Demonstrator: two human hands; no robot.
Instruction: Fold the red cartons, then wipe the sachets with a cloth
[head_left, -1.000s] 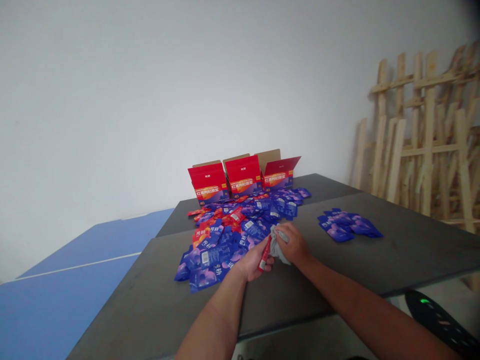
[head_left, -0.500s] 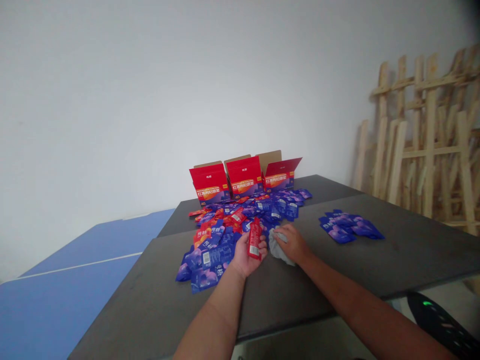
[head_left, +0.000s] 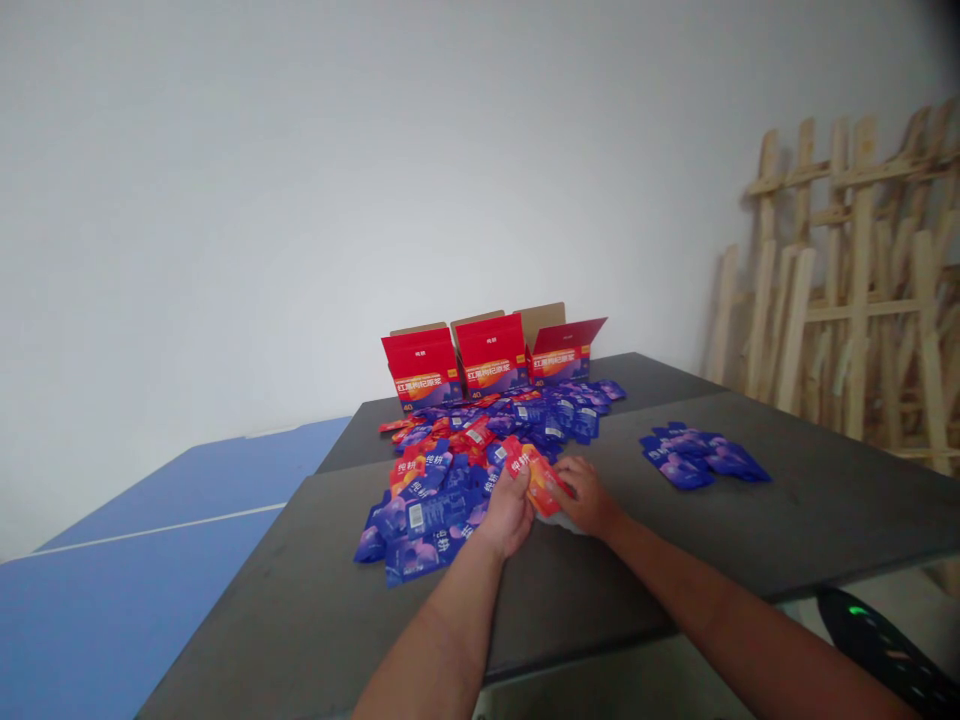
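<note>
My left hand (head_left: 508, 518) is closed around the lower left of a red and orange pouch (head_left: 535, 478), its printed front facing up. Against the pouch's right side, my right hand (head_left: 591, 502) is closed on a crumpled grey cloth (head_left: 562, 521), mostly hidden under the fingers and pouch. Just left of and beyond both hands spreads a heap of pouches, among them a blue pouch (head_left: 429, 514) and a red pouch (head_left: 409, 468). Further right lies a separate small group of blue pouches (head_left: 701, 455).
Three open red cartons (head_left: 491, 360) stand in a row at the far side of the dark table (head_left: 300, 590). A blue table-tennis table (head_left: 172, 560) adjoins on the left. Wooden frames (head_left: 855, 300) lean against the wall at right. A black object (head_left: 877, 640) sits low at right.
The red pouch has been turned over from its barcode side to its printed front. My right hand has brought the cloth against the pouch.
</note>
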